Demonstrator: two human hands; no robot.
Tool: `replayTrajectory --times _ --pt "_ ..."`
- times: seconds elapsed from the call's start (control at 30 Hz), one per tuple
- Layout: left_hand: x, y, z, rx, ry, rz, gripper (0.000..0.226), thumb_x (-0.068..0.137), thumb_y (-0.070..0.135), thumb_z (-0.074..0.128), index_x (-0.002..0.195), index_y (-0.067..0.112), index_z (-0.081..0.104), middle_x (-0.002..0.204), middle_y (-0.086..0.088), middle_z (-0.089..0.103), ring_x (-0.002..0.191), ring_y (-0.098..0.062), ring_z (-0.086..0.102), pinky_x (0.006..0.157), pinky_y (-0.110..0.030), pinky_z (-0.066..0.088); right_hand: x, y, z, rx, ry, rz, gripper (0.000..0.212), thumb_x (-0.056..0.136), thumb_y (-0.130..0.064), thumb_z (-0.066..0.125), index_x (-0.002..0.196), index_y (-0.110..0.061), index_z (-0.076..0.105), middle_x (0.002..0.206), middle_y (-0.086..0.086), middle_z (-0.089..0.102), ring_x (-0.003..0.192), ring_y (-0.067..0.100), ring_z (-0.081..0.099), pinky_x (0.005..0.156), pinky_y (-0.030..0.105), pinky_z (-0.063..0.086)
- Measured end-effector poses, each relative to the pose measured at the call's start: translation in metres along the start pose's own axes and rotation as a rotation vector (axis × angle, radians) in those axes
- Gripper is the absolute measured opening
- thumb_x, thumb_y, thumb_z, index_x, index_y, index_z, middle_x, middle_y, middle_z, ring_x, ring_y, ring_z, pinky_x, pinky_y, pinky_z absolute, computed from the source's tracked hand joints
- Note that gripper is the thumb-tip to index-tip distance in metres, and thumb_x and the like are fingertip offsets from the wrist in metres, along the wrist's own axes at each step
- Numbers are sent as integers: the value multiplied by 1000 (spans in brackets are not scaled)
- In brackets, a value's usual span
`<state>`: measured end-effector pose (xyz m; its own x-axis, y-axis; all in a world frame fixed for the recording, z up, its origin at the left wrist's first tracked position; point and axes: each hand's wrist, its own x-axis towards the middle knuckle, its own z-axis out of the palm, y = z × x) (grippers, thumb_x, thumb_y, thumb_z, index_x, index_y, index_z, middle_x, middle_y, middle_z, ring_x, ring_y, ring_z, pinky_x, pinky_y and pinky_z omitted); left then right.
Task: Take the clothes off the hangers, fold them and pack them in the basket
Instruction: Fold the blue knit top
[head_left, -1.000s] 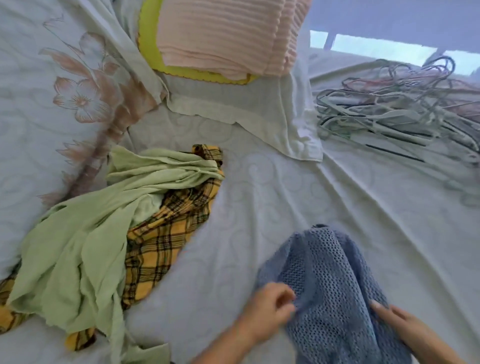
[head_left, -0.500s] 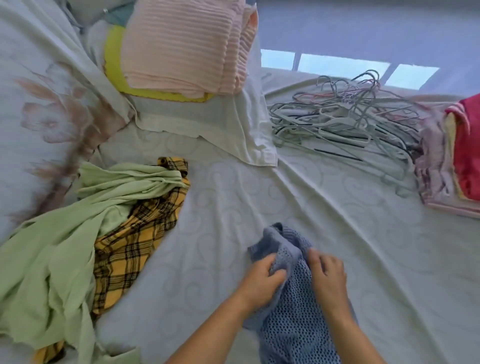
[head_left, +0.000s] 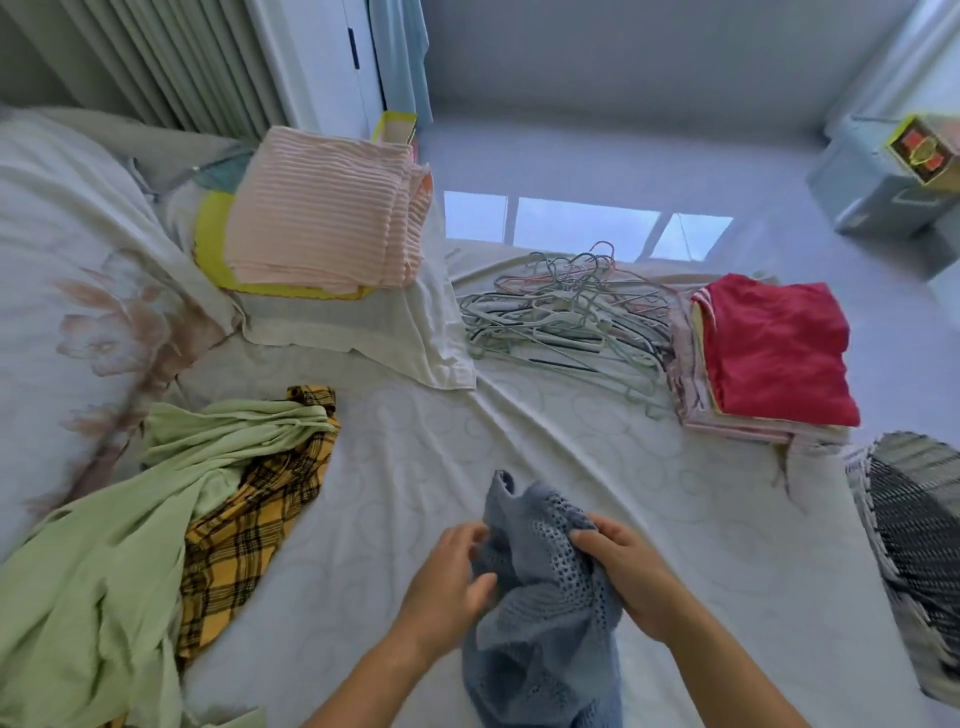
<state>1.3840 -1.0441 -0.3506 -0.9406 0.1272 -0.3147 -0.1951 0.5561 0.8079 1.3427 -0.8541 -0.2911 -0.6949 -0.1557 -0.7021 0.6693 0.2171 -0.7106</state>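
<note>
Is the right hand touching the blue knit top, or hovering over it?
Touching. The head view shows the right hand with its fingers curled into the bunched blue knit top, the fabric gathered under them with no gap.

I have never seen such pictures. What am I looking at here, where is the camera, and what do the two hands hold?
There is no machine: a person wears a camera on the head, looking forward and down at a bed. Both the left hand and the right hand grip a blue knitted top, bunched between them. To the left lie a green garment and a yellow checked shirt, unfolded. Farther back is a heap of empty hangers, and beside it a stack of folded clothes with a red one on top. A woven basket stands at the right edge.
</note>
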Motion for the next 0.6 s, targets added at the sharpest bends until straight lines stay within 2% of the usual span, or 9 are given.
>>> replayTrajectory --times 0.03,0.1,0.17,0.23,0.27,0.37,0.43,0.5,0.6 --pt "0 3 -3 39 -7 26 58 87 21 62 133 32 30 131 18 31 123 -1 34 104 -19 32 -9 -4 -1 -14 -21 -10 21 96 -8 45 101 -8 66 100 22 69 92 37 64 89 50 50" --pt "2 16 -5 102 -49 110 87 81 26 70 145 30 11 139 22 15 130 2 18 109 -16 19 -24 -14 0 -12 -72 -43 22 96 -4 44 99 -6 66 99 19 69 88 32 65 86 45 51" --pt "8 29 -3 164 -53 183 95 74 30 75 146 30 13 142 17 23 130 -3 23 112 -24 20 -37 -22 1 -8 -127 -67 23 94 -1 43 99 -3 66 96 18 69 84 26 64 81 38 52" --pt "15 37 0 200 -103 160 84 73 28 73 142 30 27 137 7 41 127 -15 36 111 -31 25 -49 -31 -1 19 -169 -91 22 93 1 44 96 -2 66 89 15 69 79 22 65 75 32 54" --pt "18 39 0 244 -152 133 69 75 30 68 136 32 37 131 3 50 124 -21 42 109 -35 28 -55 -36 -3 42 -184 -102 20 92 0 47 94 -3 66 86 12 70 77 20 65 72 29 54" --pt "19 30 -5 310 -274 102 32 72 33 54 102 25 61 109 0 65 107 -24 56 93 -32 43 -71 -48 -15 117 -168 -135 17 86 -7 54 88 -7 71 82 11 71 72 19 67 66 28 54" --pt "13 19 -15 356 -310 84 29 67 40 51 91 24 56 101 -3 66 100 -22 59 81 -28 43 -80 -52 -26 178 -129 -142 30 92 -2 48 81 -12 75 82 11 72 72 20 68 66 29 55" --pt "8 2 -30 430 -274 88 38 64 54 48 92 27 47 97 -1 62 95 -20 57 73 -26 37 -89 -54 -36 221 -97 -149 32 91 -1 45 80 -10 74 85 15 72 73 24 68 68 32 56" --pt "-3 -9 -54 293 -181 -18 44 59 57 48 81 19 54 80 15 57 80 -10 54 67 -24 37 -98 -54 -48 274 -58 -149 34 89 -1 46 75 -10 75 80 14 72 67 24 68 68 35 53"
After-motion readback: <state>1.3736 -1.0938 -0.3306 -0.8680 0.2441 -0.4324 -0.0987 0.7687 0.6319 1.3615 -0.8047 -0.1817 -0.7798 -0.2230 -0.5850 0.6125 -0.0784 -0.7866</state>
